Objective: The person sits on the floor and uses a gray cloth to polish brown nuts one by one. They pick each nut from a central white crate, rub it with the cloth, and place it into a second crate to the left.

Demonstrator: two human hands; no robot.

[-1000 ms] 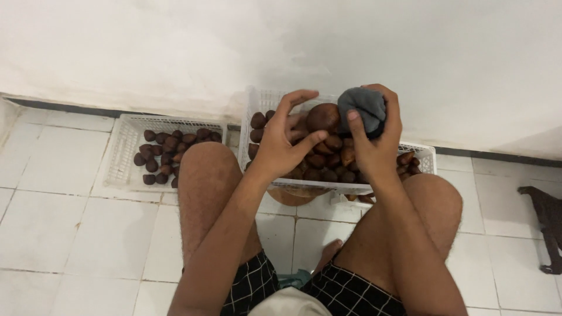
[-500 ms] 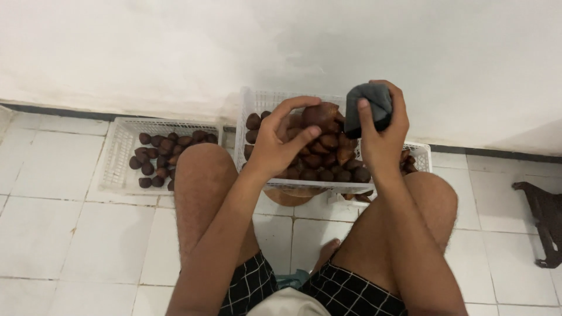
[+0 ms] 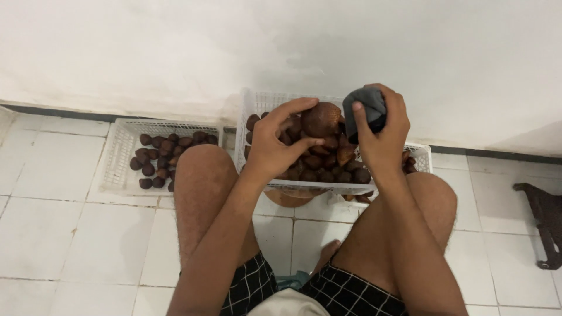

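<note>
My left hand (image 3: 281, 140) grips a round brown scaly fruit (image 3: 321, 119) between thumb and fingers, lifted above the middle basket. My right hand (image 3: 379, 130) is closed around a bunched dark grey cloth (image 3: 364, 111), held just right of the fruit and close to it. Below both hands sits a white plastic basket (image 3: 304, 187) heaped with more of the brown fruits (image 3: 328, 167). I sit on the floor with my bare knees on either side of that basket.
A second white basket (image 3: 117, 169) with several darker brown fruits (image 3: 161, 158) stands at the left against the white wall. A dark object (image 3: 541, 222) lies on the white floor tiles at the right edge.
Both hands stay over the middle basket. The right hand with the cloth has lifted slightly off the fruit, and the fruit now shows more fully in the left hand.
</note>
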